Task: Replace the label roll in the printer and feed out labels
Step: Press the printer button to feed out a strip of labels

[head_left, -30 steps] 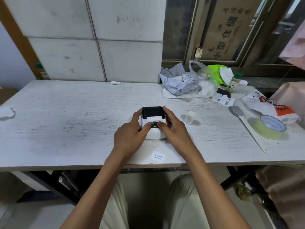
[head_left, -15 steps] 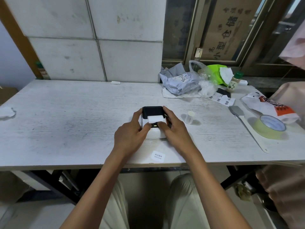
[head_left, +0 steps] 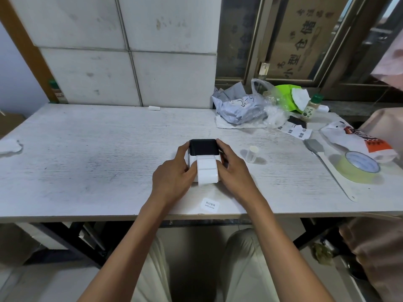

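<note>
- The printer (head_left: 204, 156) is a small box, white below with a black top part, and it sits on the white table (head_left: 91, 153) near the front edge, in the middle.
- A strip of white labels (head_left: 207, 171) comes out from under the black part and hangs down over the front of the printer.
- The left hand (head_left: 172, 182) wraps around the left side of the printer, with its thumb pressed on the front next to the strip.
- The right hand (head_left: 234, 175) wraps around the right side the same way, fingers curled against the box.
- Both hands squeeze the printer between them; I cannot tell if a thumb is on a button, because the strip and the hands hide it.
- One loose label (head_left: 209, 205) with "welcome" on it lies flat on the table just in front of the printer.
- A small clear cup (head_left: 252, 154) stands to the right of the printer.
- A roll of tape (head_left: 358, 167) lies further right, well apart from the hands.
</note>
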